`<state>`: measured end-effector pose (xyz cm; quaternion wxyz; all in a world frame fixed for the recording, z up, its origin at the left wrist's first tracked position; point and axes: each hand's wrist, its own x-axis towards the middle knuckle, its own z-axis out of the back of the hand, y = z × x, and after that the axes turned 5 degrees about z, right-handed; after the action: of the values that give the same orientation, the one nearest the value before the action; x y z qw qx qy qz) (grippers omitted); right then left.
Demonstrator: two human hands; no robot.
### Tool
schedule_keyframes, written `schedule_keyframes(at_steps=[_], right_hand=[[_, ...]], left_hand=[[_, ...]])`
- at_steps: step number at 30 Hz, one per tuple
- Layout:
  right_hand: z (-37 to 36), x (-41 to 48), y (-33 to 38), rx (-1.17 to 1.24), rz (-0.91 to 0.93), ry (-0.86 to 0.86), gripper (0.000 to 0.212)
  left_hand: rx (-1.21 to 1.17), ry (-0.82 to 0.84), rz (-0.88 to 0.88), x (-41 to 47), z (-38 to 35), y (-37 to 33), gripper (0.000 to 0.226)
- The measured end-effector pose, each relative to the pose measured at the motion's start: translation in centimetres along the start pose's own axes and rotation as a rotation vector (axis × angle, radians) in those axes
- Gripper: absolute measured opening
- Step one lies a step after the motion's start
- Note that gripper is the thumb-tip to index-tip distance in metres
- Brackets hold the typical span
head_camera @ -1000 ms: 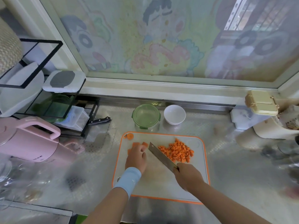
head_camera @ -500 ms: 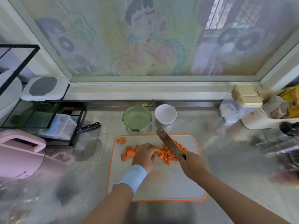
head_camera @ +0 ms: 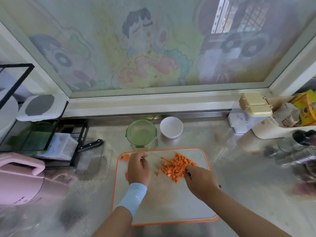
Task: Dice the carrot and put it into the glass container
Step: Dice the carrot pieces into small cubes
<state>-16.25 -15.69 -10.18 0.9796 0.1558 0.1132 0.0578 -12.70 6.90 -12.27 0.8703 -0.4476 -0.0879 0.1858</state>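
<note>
Counter: a patterned steel worktop (head_camera: pixel 239 168) below a window pane covered with a faded cartoon drawing.
Cutting board (head_camera: pixel 162 202): orange-rimmed, nearest the person; its near half is bare.
Right hand (head_camera: pixel 200 182): on the board's right side, fingers curled tight round a dark handle, which I take to be the knife (head_camera: pixel 188 173). The blade is barely readable.
Left hand (head_camera: pixel 139 166): on the board's left side above a pale blue wristband (head_camera: pixel 135 194), fingers curled downward. Whether they pinch anything cannot be told. An orange scrap shows at its near-left edge.
Diced carrot (head_camera: pixel 177 165): a loose heap on the far right part of the board, touching the right hand's knuckles.
Carrot stub (head_camera: pixel 126 157): at the board's far left corner, beside the left hand.
Glass container (head_camera: pixel 141 134): green-tinted, just past the board's far edge. Lid on or off is unclear.
Deciding relation: the container lies beyond and left of the heap, nearer the left hand, so the dice probably have to travel away and leftward.
White bowl (head_camera: pixel 171 127): just right of the container.
</note>
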Motion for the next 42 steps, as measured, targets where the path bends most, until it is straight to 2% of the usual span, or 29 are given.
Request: schedule_keyframes(at_steps=[2,4,5,8,11,14,16,20,23,27,34,37,40,42], right_hand=[[0.0,-0.1,-0.4,-0.127,0.140,-0.092,0.005],[0.0,-0.2,-0.6,-0.243,0.223,-0.110,0.022],[0.1,-0.2,-0.8,-0.275,0.246,-0.124,0.028],[0.4,-0.3,-1.1,-0.319,0.299,-0.154,0.043],[0.6,-0.7,-1.3,-0.364,0.305,-0.133,0.047],[1.0,-1.0,-1.5,-0.363,0.285,-0.115,0.049],[1.1,-1.1,-1.6,-0.356,0.268,-0.103,0.048],[1.5,-1.3,-1.4,-0.345,0.255,-0.084,0.040],[1.6,-1.2,-1.4,-0.342,0.231,-0.065,0.039],[1.7,-0.9,-1.5,-0.319,0.214,-0.041,0.040],[1.1,-0.7,-1.7,-0.343,0.249,-0.022,0.035],[1.5,-0.6,-1.7,-0.341,0.242,-0.025,0.037],[1.7,-0.5,-1.8,-0.333,0.248,-0.027,0.039],[2.0,-0.3,-1.6,-0.334,0.231,-0.021,0.040]], left_hand=[[0.017,-0.036,-0.128,0.6,0.6,-0.4,0.024],[0.136,0.091,-0.272,1.0,0.5,-1.3,0.019],[0.236,0.221,-0.303,1.2,0.3,-2.1,0.018],[0.597,0.600,-0.260,1.2,-1.2,-3.5,0.022],[0.544,0.753,-0.061,1.7,-2.4,-3.6,0.022],[0.495,0.768,-0.049,1.7,-3.0,-4.2,0.018],[0.492,0.760,-0.118,1.4,-3.1,-4.9,0.020],[0.646,0.781,-0.260,1.3,-3.0,-5.8,0.033],[0.598,0.697,-0.184,2.0,-2.5,-5.4,0.023],[0.617,0.811,-0.134,2.2,-1.0,-4.6,0.031],[0.487,0.774,0.005,2.1,-1.6,-4.0,0.012],[0.364,0.792,0.063,1.8,-1.7,-4.2,0.017],[0.336,0.693,0.050,1.7,-1.6,-4.0,0.015],[0.400,0.700,0.009,1.7,-1.3,-3.9,0.009]])
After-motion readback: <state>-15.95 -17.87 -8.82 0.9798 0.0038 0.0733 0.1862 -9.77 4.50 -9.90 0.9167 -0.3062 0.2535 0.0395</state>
